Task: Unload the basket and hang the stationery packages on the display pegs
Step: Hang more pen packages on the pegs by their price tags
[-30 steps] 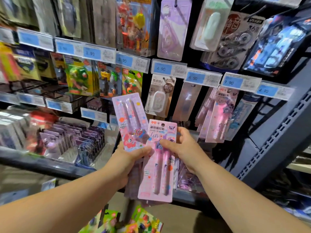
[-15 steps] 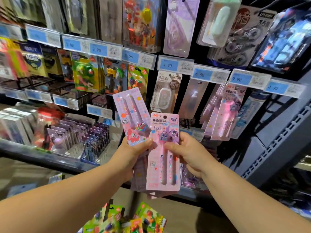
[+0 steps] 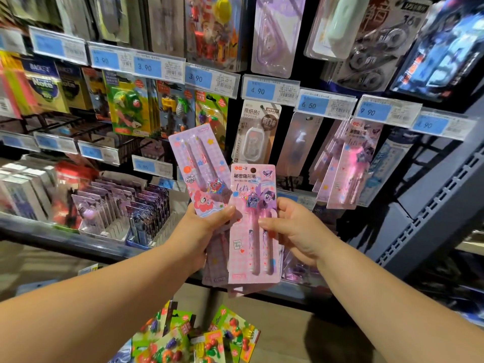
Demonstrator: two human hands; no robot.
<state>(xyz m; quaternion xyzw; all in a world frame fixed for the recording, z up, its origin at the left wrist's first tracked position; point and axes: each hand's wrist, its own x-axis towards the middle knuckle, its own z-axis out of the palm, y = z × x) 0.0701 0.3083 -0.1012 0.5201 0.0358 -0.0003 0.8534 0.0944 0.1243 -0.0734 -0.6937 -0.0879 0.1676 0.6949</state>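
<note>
My left hand (image 3: 207,229) grips a fanned stack of pink pen packages; its top card (image 3: 199,166) tilts up and to the left. My right hand (image 3: 296,229) pinches the right edge of one upright pink pen package (image 3: 251,221), thumb on its front, with a hang hole at its top. More pink cards show behind and below it. Matching pink pen packages (image 3: 348,166) hang on a peg to the upper right, under the 9.90 tag (image 3: 374,111). Colourful fruit-print packages (image 3: 207,339) lie below my arms; the basket itself cannot be made out.
Rows of hanging stationery cards and blue price tags (image 3: 259,90) cover the dark pegboard. A correction tape pack (image 3: 256,132) hangs behind the pink cards. A shelf (image 3: 60,239) at the left holds boxed and purple carded items. A grey upright post (image 3: 432,205) stands at the right.
Both hands have risen with the pink packages toward the pegs. The right hand has pulled its upright card a little clear of the left hand's stack.
</note>
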